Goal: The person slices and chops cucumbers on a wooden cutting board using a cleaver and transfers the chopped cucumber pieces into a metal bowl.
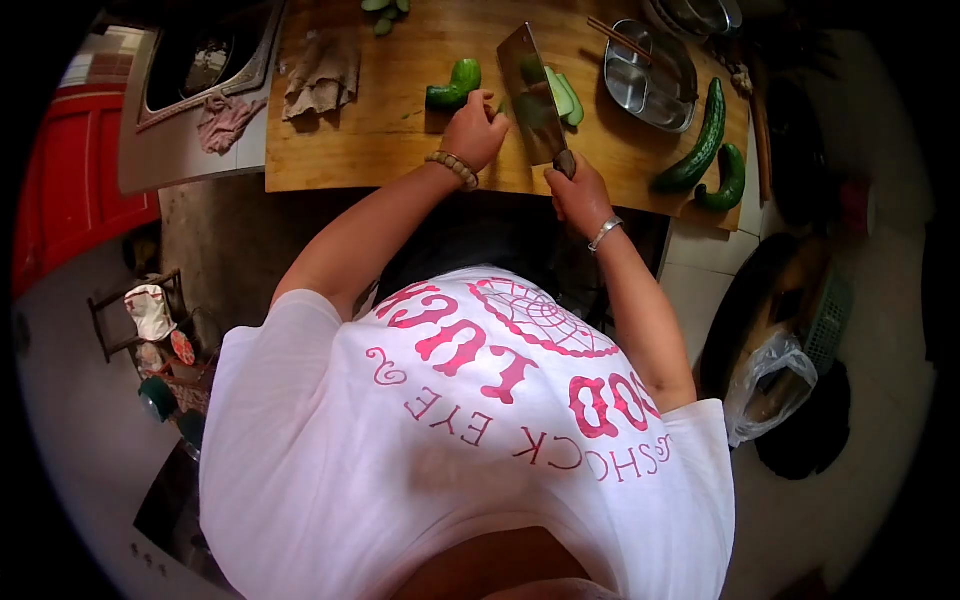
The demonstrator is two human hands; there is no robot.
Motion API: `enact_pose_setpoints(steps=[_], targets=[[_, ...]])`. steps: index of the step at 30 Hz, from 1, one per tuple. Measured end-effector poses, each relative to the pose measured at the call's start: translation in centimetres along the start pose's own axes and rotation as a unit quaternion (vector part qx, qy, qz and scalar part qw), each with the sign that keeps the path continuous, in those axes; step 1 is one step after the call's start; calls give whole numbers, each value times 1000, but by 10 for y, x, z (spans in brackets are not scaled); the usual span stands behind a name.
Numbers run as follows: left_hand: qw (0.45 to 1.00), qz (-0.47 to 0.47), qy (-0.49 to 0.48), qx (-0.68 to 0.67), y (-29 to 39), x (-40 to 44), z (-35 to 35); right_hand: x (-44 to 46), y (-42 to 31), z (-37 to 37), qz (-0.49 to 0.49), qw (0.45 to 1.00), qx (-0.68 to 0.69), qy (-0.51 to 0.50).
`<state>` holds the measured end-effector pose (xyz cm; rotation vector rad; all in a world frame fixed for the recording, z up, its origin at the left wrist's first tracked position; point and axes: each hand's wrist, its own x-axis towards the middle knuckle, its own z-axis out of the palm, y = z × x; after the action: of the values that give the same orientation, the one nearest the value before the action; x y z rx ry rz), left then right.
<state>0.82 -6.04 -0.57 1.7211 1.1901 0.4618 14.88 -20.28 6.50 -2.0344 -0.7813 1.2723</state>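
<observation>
My right hand is wrapped round the handle of a broad cleaver, whose blade points away from me over the wooden board. Just right of the blade lie pale-green cucumber slices, partly hidden behind it. My left hand is closed with bent fingers left of the blade; a small bit at its fingertips is too small to make out. Beyond that hand, close to its knuckles, rests a cut cucumber piece. Two whole cucumbers lie at the board's right end.
The wooden board spans the counter. A divided metal tray with chopsticks stands at the back right. A brown cloth lies on the left, near a sink and a pink rag. More green pieces lie at the far edge.
</observation>
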Motion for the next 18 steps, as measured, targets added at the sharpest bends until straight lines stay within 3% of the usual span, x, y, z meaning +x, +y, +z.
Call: enact_pose_setpoints(steps=[4, 6, 8, 15, 17, 18], targets=[[993, 88, 66, 49, -25, 0, -1, -2, 0, 1, -7, 1000, -3, -5], [991, 74, 73, 81, -34, 2, 6, -5, 0, 1, -13, 1000, -8, -2], [998, 17, 58, 0, -41, 6, 14, -12, -5, 1, -11, 1000, 0, 0], [993, -15, 86, -75, -23, 8, 21, -27, -14, 7, -2, 998, 56, -13], [988, 83, 127, 14, -32, 11, 22, -27, -11, 9, -2, 999, 51, -17], [989, 82, 125, 15, -30, 9, 20, -28, -10, 11, -3, 999, 46, -22]])
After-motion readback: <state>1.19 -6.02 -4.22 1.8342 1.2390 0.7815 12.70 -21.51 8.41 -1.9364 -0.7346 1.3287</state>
